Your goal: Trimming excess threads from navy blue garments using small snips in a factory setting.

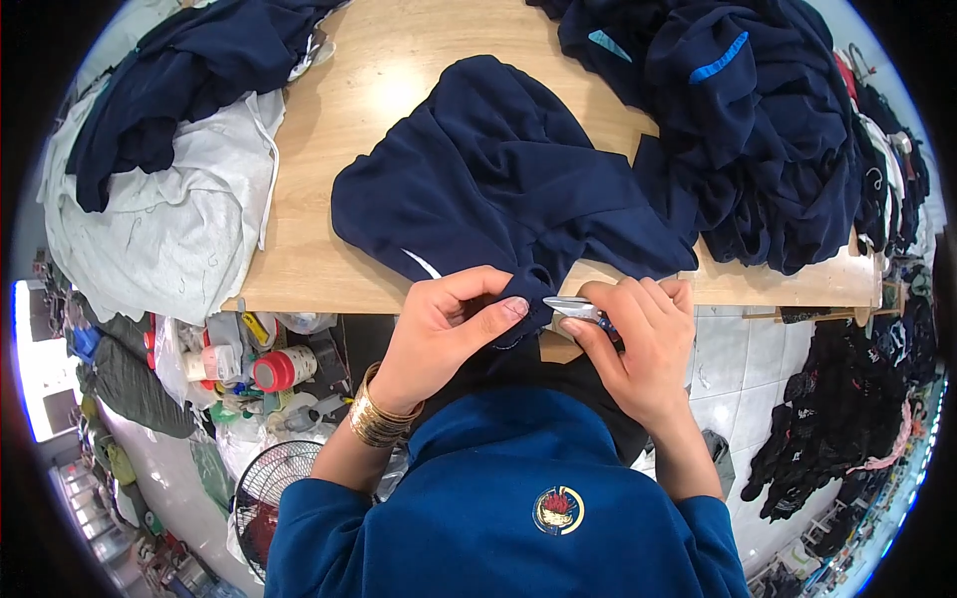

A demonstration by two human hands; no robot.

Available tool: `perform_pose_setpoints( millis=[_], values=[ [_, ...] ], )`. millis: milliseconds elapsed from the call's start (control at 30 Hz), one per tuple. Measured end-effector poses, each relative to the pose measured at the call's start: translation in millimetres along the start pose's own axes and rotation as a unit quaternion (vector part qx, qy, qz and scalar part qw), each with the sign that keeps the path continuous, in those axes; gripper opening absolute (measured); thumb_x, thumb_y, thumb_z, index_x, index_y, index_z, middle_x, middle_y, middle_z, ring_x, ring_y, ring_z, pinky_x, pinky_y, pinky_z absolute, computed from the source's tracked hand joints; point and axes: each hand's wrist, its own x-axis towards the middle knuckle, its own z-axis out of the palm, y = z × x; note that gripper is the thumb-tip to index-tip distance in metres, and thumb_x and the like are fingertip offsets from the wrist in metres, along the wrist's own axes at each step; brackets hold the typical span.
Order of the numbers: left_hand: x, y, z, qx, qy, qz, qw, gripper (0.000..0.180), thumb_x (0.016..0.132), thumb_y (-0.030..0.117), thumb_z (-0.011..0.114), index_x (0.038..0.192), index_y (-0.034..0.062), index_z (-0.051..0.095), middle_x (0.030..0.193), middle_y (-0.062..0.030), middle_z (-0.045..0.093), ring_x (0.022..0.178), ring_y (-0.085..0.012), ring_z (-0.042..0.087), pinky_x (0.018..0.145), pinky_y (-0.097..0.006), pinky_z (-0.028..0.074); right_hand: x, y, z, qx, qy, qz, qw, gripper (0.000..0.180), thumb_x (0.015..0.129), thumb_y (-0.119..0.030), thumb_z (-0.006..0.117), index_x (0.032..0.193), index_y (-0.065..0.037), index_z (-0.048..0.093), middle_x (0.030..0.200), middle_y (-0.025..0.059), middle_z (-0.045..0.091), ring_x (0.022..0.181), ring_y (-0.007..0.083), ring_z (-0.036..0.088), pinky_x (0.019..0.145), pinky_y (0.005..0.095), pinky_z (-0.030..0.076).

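A navy garment (478, 159) lies bunched on the wooden table, with one part drawn over the near edge toward me. My left hand (454, 324) pinches a gathered fold of it between thumb and fingers; gold bangles circle that wrist. In my right hand (638, 334) is a small pair of thread snips (573, 307), their metal blades pointing left. The blade tips meet the fold beside my left fingertips; whether they touch a thread is too small to tell. A thin white strip (422, 263) shows on the garment just above my left hand.
More navy garments (758, 140) are heaped at the right of the table (359, 60). At the left, navy cloth (189, 80) lies over white fabric (159, 239). A fan (274, 488) and a red-lidded container (284, 369) are below left; dark clothes (827, 419) lie at the right.
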Motion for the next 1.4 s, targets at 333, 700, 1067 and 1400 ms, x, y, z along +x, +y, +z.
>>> perform_pose_setpoints(
  millis=[333,700,1067,1400],
  values=[
    [0,-5,1,0.089,0.008,0.051,0.995,0.010,0.084,0.005,0.062,0.090,-0.0032,0.061,0.074,0.0013,0.054,0.066,-0.0028,0.046,0.057,-0.018,0.036,0,-1,0,-0.029,-0.001,-0.004,1.000,0.024,0.075,-0.029,0.068,0.088,-0.012,0.059,0.068,-0.0007,0.052,0.061,0.0145,0.048,0.063,0.0310,0.029],
    [1,-4,3,0.210,0.016,0.121,0.970,0.011,0.081,0.006,0.064,0.087,-0.0028,0.061,0.072,-0.0038,0.054,0.063,-0.0089,0.047,0.057,-0.022,0.037,1,3,-3,-0.046,-0.012,-0.021,0.999,0.022,0.076,-0.030,0.067,0.087,-0.013,0.059,0.068,-0.0014,0.050,0.062,0.0133,0.047,0.064,0.0314,0.029],
    [7,17,-5,0.232,-0.057,0.050,0.970,0.018,0.088,0.015,0.056,0.088,-0.0031,0.060,0.071,-0.0045,0.054,0.063,-0.0097,0.047,0.058,-0.023,0.038,9,11,-17,-0.016,-0.057,-0.065,0.996,0.022,0.074,-0.031,0.069,0.085,-0.014,0.061,0.067,-0.0022,0.051,0.062,0.0127,0.049,0.064,0.0309,0.029],
    [10,23,-3,0.254,-0.094,0.059,0.961,0.018,0.089,0.013,0.053,0.079,-0.0025,0.056,0.067,-0.0014,0.047,0.062,-0.0090,0.041,0.057,-0.024,0.034,12,12,-17,-0.006,-0.079,-0.085,0.993,0.022,0.076,-0.033,0.067,0.085,-0.014,0.060,0.066,-0.0014,0.050,0.061,0.0132,0.049,0.064,0.0310,0.029]
  ],
)
